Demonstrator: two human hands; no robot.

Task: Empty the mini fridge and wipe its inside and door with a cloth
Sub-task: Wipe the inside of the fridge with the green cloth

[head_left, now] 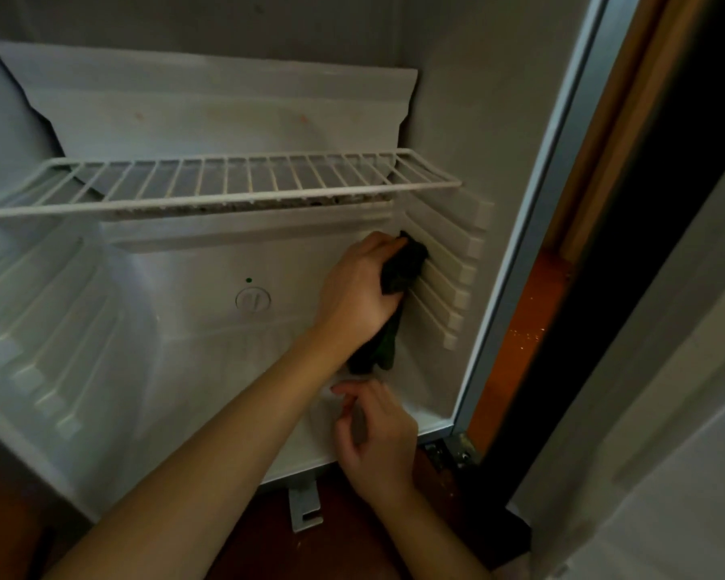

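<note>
The mini fridge [210, 370] stands open, and nothing is stored inside that I can see. My left hand [361, 286] reaches in and grips a dark cloth [404, 265], pressing it against the ribbed shelf rails of the right inner wall [448, 286]. A loose end of the cloth hangs down below the hand towards the fridge floor. My right hand [377, 429] hovers over the front right of the fridge floor, fingers loosely curled with nothing visible in them.
A white wire shelf [227, 190] spans the fridge above my hands, with a white panel behind it. A round dial [253, 299] sits on the back wall. The door seal and frame [532, 244] run down the right. A small white bracket [305, 506] lies on the floor below.
</note>
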